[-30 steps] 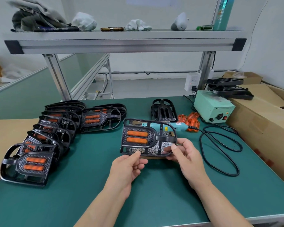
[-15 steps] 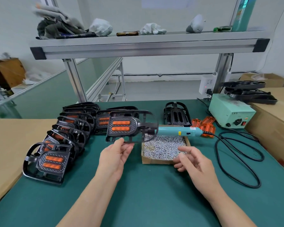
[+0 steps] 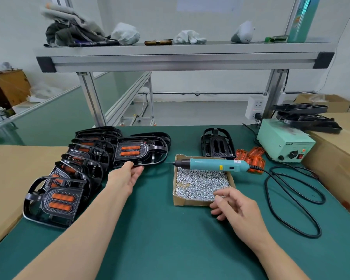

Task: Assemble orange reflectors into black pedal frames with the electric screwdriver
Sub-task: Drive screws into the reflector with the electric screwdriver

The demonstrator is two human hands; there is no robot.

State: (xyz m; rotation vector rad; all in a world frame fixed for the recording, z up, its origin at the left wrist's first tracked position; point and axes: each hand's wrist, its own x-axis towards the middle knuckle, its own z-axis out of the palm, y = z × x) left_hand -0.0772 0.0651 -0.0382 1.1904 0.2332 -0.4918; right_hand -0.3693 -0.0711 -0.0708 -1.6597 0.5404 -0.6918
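My left hand [image 3: 126, 175] pinches the near edge of an assembled black pedal frame [image 3: 141, 153] with two orange reflectors in it; the frame lies on other frames at the back of a row of finished pedals [image 3: 61, 199]. My right hand [image 3: 235, 206] hovers loosely curled and holds nothing, just in front of a cardboard box of screws [image 3: 190, 203]. The teal electric screwdriver [image 3: 210, 164] lies across the box's far rim, tip pointing left. An empty black frame [image 3: 216, 143] stands behind it, with loose orange reflectors [image 3: 251, 157] to its right.
The screwdriver's black cable [image 3: 291, 199] loops over the green mat at the right, running to a pale green power unit [image 3: 283, 142]. A large carton [image 3: 335, 158] with more black frames [image 3: 307, 116] stands at the right edge. Cardboard [image 3: 8, 174] lies left. A metal shelf [image 3: 180, 57] spans overhead.
My left hand carried the assembled pedal from the middle leftwards and set it on the finished row. My right hand let go of it and dropped back near the screw box.
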